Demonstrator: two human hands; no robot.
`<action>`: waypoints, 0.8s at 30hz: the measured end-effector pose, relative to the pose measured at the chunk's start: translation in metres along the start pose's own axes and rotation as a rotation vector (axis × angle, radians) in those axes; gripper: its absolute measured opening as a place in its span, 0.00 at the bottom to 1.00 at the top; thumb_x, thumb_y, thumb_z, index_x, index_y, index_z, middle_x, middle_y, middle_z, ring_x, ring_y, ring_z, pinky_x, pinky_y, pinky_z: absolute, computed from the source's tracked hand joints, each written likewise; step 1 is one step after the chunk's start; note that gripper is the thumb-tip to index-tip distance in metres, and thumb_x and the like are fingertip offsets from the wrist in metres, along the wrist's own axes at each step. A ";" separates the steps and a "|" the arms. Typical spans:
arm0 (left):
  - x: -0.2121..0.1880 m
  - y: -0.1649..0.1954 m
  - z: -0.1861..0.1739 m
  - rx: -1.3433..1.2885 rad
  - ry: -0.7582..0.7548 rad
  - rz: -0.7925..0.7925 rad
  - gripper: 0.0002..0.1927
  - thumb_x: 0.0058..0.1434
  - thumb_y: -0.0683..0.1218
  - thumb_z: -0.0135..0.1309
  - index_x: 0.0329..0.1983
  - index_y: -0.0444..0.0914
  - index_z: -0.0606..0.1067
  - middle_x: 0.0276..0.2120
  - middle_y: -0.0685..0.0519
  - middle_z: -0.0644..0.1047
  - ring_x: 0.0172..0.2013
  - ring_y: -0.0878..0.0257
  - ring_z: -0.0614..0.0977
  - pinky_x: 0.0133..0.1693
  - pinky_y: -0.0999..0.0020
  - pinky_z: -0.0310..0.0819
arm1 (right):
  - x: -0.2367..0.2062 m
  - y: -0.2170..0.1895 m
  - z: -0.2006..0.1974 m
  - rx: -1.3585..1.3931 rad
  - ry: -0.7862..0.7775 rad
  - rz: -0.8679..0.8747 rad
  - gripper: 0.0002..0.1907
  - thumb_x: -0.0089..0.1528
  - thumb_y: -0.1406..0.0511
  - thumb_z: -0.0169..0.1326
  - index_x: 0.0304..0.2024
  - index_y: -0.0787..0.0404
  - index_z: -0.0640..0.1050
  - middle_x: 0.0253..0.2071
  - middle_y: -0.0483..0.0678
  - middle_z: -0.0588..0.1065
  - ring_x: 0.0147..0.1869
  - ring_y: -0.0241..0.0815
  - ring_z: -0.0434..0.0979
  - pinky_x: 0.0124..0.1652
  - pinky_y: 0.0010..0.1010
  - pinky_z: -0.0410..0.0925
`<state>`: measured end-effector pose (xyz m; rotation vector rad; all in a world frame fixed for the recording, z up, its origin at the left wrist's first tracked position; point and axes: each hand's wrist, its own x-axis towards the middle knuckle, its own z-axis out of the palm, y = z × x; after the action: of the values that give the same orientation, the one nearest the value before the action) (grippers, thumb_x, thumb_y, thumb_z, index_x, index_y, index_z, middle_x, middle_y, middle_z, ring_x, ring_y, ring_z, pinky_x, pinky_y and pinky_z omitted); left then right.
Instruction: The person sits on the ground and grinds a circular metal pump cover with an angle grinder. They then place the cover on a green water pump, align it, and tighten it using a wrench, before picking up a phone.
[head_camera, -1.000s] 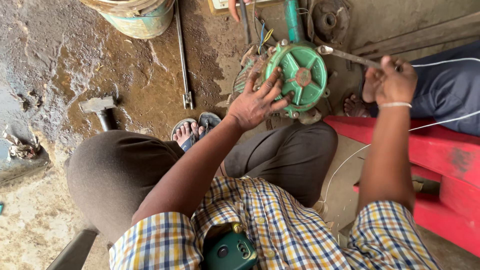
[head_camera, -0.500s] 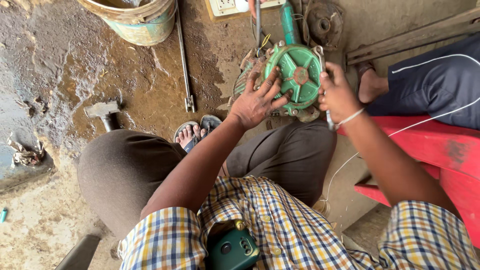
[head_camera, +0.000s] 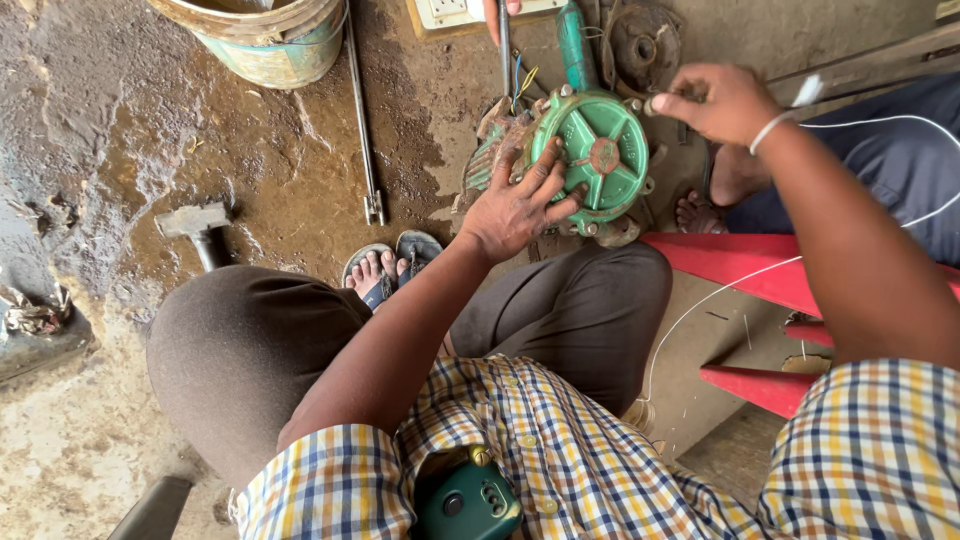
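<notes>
A green round motor housing (head_camera: 600, 150) with bolts around its rim lies on the wet concrete floor in front of my knees. My left hand (head_camera: 515, 205) lies spread over its lower left side and holds it steady. My right hand (head_camera: 715, 100) hovers at the upper right of the rim. Its fingers are pinched on a small metal tool (head_camera: 655, 101) whose tip shows by a rim bolt. Copper windings and coloured wires (head_camera: 520, 85) stick out to the left of the housing.
Another person's hand (head_camera: 497, 10) holds a thin rod (head_camera: 503, 50) at the top; their foot (head_camera: 700, 210) and dark blue trouser leg (head_camera: 860, 170) are on the right. Around me are a red stool (head_camera: 760, 260), bucket (head_camera: 270, 45), long steel bar (head_camera: 362, 120), hammer (head_camera: 195, 225) and rusty round cover (head_camera: 645, 45).
My right hand came in from the right to the motor's side, then lifted to the rim's upper right. My left hand stayed on the housing.
</notes>
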<state>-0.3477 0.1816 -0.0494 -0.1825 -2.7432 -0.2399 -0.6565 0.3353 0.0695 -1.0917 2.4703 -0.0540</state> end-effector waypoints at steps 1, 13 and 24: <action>0.000 0.000 0.000 0.012 -0.009 0.001 0.20 0.67 0.47 0.47 0.61 0.51 0.64 0.66 0.45 0.66 0.75 0.48 0.54 0.63 0.28 0.54 | 0.006 -0.004 -0.007 -0.129 -0.009 -0.077 0.20 0.64 0.45 0.59 0.42 0.52 0.82 0.30 0.51 0.78 0.38 0.45 0.77 0.47 0.44 0.64; -0.002 -0.003 0.006 0.065 0.057 0.006 0.24 0.66 0.48 0.47 0.66 0.52 0.62 0.67 0.46 0.66 0.75 0.50 0.55 0.64 0.31 0.55 | 0.068 -0.020 -0.022 -0.635 -0.198 -0.581 0.16 0.61 0.45 0.56 0.42 0.42 0.85 0.43 0.44 0.80 0.64 0.46 0.73 0.70 0.47 0.54; 0.000 -0.005 0.005 0.032 0.051 0.028 0.23 0.67 0.50 0.48 0.65 0.51 0.62 0.66 0.46 0.66 0.75 0.49 0.56 0.64 0.28 0.57 | -0.017 -0.018 0.051 0.758 0.081 0.473 0.21 0.74 0.51 0.52 0.50 0.63 0.75 0.29 0.44 0.68 0.29 0.47 0.61 0.28 0.45 0.56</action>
<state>-0.3501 0.1774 -0.0544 -0.2035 -2.6904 -0.1908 -0.6130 0.3423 0.0336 -0.1863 2.3647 -0.8189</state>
